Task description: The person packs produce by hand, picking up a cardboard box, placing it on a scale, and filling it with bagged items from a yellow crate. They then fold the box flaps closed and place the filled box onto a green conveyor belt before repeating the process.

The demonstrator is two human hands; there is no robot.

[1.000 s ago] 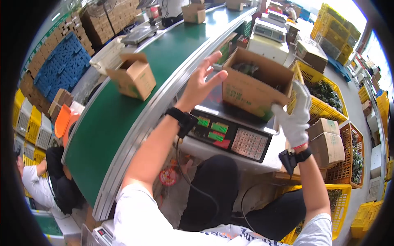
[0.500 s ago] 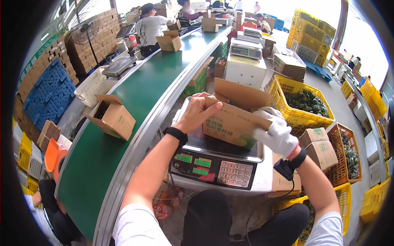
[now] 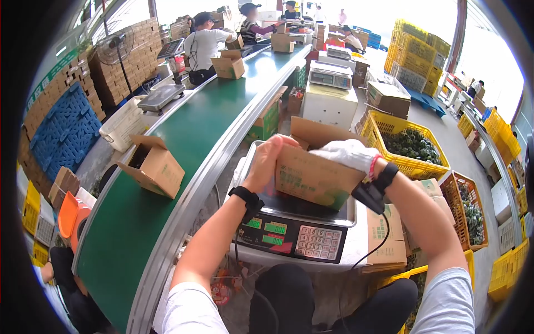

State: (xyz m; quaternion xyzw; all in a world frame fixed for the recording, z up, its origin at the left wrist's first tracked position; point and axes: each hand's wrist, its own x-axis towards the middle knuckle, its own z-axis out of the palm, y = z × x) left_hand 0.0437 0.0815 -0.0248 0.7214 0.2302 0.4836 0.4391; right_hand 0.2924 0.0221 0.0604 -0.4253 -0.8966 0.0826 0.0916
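An opened cardboard box (image 3: 317, 181) with green print sits tilted on the platform of a digital scale (image 3: 289, 236). My bare left hand (image 3: 268, 161) grips the box at its upper left edge, its fingertips going out of sight behind the cardboard. My right hand (image 3: 347, 153), in a white glove, reaches across the box's top opening over the near edge. Its fingertips are blurred and partly hidden, so whether it holds anything does not show. The box's far flap (image 3: 320, 131) stands up. What lies inside is hidden from here.
A green conveyor belt (image 3: 183, 139) runs along the left, carrying an open box (image 3: 156, 167) and others farther off. Yellow crates (image 3: 403, 136) of dark green produce and flattened cartons (image 3: 385, 236) stand at right. Co-workers (image 3: 206, 47) work beyond the belt.
My right hand has moved from the box's right side to over its top opening. My left hand has shifted slightly left and down along the edge. The box has turned a little.
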